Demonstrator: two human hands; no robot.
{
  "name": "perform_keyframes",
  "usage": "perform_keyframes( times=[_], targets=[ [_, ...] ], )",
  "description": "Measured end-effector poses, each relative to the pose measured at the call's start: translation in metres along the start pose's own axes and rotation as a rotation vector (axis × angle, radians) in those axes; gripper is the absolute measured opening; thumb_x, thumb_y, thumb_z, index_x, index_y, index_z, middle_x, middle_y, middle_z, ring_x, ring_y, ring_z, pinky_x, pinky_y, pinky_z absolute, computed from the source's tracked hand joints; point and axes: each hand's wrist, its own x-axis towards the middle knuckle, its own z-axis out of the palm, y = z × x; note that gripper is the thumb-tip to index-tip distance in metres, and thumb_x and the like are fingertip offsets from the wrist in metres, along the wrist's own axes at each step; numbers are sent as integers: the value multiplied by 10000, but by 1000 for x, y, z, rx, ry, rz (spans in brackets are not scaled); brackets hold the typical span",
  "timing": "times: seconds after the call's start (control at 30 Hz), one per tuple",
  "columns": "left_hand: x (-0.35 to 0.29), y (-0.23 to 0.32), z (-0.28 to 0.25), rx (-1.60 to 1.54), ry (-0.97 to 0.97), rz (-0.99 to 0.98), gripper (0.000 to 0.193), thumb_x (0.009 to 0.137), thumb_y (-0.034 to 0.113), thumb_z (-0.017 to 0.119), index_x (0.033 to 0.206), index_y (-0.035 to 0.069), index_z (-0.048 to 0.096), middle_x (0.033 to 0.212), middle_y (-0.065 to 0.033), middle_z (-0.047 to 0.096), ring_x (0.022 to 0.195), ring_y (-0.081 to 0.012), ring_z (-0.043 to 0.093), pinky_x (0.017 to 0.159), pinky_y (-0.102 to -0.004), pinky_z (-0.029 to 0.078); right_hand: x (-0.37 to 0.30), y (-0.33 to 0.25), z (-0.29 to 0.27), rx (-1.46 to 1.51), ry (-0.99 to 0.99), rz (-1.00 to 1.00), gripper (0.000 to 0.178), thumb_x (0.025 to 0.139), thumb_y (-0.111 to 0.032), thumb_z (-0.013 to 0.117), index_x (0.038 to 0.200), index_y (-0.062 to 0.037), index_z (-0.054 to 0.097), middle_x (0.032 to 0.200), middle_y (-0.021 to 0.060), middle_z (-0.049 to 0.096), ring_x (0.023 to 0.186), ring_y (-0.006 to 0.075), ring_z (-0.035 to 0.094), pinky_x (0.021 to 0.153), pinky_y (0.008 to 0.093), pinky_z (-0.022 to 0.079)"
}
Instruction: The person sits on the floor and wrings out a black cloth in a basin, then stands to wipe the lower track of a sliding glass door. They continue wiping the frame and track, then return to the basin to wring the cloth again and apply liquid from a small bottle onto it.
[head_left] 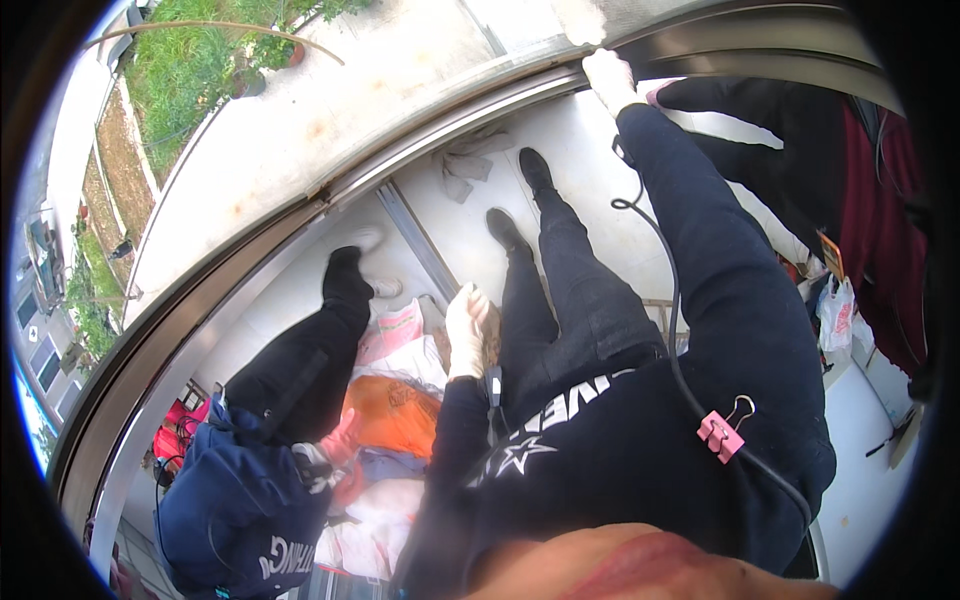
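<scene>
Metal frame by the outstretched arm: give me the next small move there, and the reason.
Probably ease the right hand slightly along the metal frame: that arm is stretched out with its gloved hand at the frame, while the left hand is well away from it. Firm contact cannot be judged.

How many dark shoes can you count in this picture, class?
2: one shoe on the white floor, right of the crumpled cloth; the other shoe lower in the picture and slightly left. More may be hidden.
</scene>
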Motion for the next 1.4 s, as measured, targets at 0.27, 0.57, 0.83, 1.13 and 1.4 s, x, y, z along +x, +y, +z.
perform_keyframes(
  times=[0.27,0.57,0.83,1.13,1.4],
  targets=[
    [-7,-24,-16,98,26,-24,448,985,273,505,1320,-24,476,1226,-174,576,1043,-248,606,902,-327,505,1,2,31,237,33,117,172,820,-65,567,938,-45,691,995,186,675,954,338,665,791,433,555],
    [-19,-41,32,54,19,22,415,938,267,576,1249,-6,541,1138,-154,606,982,-250,617,848,-325,516,-25,-26,44,1313,-105,61,407,678,42,644,1050,-120,676,912,99,682,803,204,633,728,314,514],
    [-54,-75,107,-81,-59,204,421,963,276,513,1270,-11,516,1218,-155,579,1112,-274,585,970,-359,473,-168,-58,32,2214,-435,106,447,664,106,647,1100,7,636,1018,96,653,905,180,619,822,289,513],
    [-75,-171,121,-90,-229,474,463,959,256,505,1297,-42,399,1311,-241,460,1239,-370,493,1080,-432,401,-261,1,-15,2350,-940,205,391,733,-4,645,1122,12,613,967,94,645,870,195,605,835,285,494],
    [-74,-141,82,505,-104,1080,370,1003,196,369,1274,-46,438,1241,-230,532,1151,-341,567,981,-402,494,-201,-10,-22,2313,-792,187,385,731,5,635,1116,9,615,956,80,643,873,188,602,844,277,486]
  ],
)
